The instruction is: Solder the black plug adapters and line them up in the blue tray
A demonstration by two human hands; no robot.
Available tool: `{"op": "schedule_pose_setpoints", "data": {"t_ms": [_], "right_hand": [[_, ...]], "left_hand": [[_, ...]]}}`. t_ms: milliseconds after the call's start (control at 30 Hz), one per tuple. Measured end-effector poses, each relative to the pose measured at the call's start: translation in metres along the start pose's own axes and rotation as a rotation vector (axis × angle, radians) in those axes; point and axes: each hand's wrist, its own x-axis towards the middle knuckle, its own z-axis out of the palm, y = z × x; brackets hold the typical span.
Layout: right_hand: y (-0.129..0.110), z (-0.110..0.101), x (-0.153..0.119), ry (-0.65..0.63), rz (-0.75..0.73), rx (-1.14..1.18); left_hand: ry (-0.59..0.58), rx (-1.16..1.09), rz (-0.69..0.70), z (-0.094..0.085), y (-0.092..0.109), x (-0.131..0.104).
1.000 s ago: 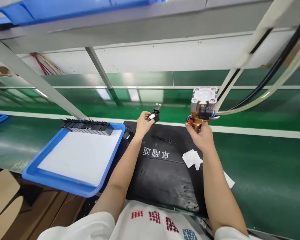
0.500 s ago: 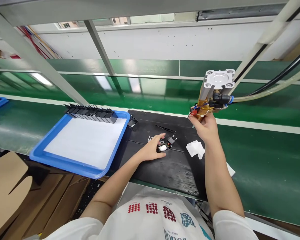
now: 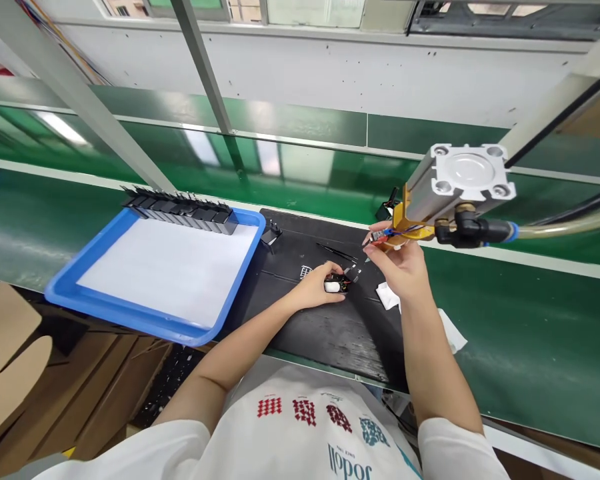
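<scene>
My left hand (image 3: 319,287) lies on the black mat with its fingers curled around an opened plug adapter (image 3: 339,285). A white block and small electronic parts show inside its black shell. Against its far right end is a dark piece with metal pins (image 3: 353,273). My right hand (image 3: 403,267) grips a pneumatic tool (image 3: 463,175) with a silver square cylinder, an orange-yellow bracket and a red part near the fingers. Its pale tip hangs above the mat, up and right of the adapter, apart from it. Black tweezers (image 3: 337,253) lie beyond my left hand.
A blue tray (image 3: 153,322) lined with white paper holds a row of black adapters (image 3: 183,212). Another black adapter (image 3: 271,233) stands beside it, and one more (image 3: 387,207) behind the tool. White paper pieces (image 3: 389,296) lie by my right forearm. An air hose (image 3: 565,230) runs off right.
The camera view has tilted down. My right hand has brought the tool lower and closer to the adapter. My left hand still holds the adapter, now turned slightly.
</scene>
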Motion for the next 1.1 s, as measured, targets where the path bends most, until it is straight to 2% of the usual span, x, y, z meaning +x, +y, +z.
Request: {"op": "schedule_pose_setpoints", "data": {"t_ms": [100,267,500,800,1100], "right_hand": [[-0.005,0.003,-0.006,-0.012,0.006,0.010],[-0.009,0.007,-0.017,-0.031,-0.028,0.059],[-0.013,0.023,-0.029,-0.063,-0.080,0.155],[-0.010,0.033,-0.027,-0.018,-0.249,0.113],[-0.002,0.037,-0.027,0.130,-0.280,0.034]], "left_hand": [[0.053,-0.017,-0.020,0.000,-0.001,0.001],[0.113,0.164,-0.071,0.004,-0.002,0.000],[0.173,0.179,-0.024,0.011,0.002,-0.005],[0.298,0.250,0.077,0.013,0.003,-0.007],[0.283,0.195,0.100,0.012,0.006,-0.007]]}}
